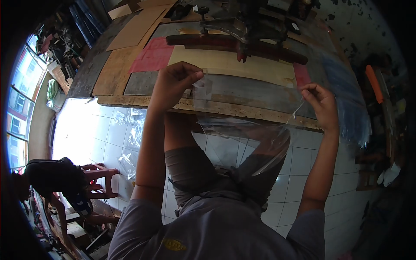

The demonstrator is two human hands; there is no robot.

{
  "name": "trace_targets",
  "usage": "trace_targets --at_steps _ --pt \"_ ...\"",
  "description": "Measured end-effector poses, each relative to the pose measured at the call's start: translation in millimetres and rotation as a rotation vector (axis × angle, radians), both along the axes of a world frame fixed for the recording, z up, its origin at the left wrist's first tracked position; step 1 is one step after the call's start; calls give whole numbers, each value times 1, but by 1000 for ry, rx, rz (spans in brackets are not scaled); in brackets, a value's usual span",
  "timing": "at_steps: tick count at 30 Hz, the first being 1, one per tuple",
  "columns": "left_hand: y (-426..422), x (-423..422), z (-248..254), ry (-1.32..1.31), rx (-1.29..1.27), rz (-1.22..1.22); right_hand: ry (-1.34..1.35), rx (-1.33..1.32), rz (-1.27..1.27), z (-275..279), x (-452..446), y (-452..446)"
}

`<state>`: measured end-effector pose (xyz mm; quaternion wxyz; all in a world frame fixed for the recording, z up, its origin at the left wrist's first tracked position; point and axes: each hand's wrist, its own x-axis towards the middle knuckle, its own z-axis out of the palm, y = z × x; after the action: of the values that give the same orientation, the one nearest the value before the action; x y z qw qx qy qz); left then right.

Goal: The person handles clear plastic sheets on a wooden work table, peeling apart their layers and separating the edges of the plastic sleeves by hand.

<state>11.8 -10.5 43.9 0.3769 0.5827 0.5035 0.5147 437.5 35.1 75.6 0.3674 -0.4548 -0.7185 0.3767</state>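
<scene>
A clear plastic sheet hangs between my two hands over the near edge of the workbench, its lower part sagging above my lap. My left hand pinches its left end between thumb and fingertips. At the other end, my right hand is closed on the right corner, where the film is drawn into a thin fold. Beyond my hands stands a dark metal press with a long red-brown bar, above a pale yellow sheet on the bench. The film is see-through, so its exact outline is hard to follow.
Pink sheets lie beside the yellow one. Brown cardboard covers the bench's left side. A stack of clear plastic hangs off the right side, near an orange-handled object. Another person and a red stool are at lower left.
</scene>
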Motion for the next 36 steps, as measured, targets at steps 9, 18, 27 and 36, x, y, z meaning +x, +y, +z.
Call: trace_targets --at_steps 9,18,27,36 --pt "16 1 -17 -16 36 -26 136 -7 17 -17 -4 9" --pt "24 1 -46 -93 29 -16 6 131 78 -13 -7 1" --pt "23 4 -45 -122 -11 -4 -92 331 152 -22 -4 14" --pt "22 7 -45 -139 -18 1 -157 27 136 -20 -4 26"
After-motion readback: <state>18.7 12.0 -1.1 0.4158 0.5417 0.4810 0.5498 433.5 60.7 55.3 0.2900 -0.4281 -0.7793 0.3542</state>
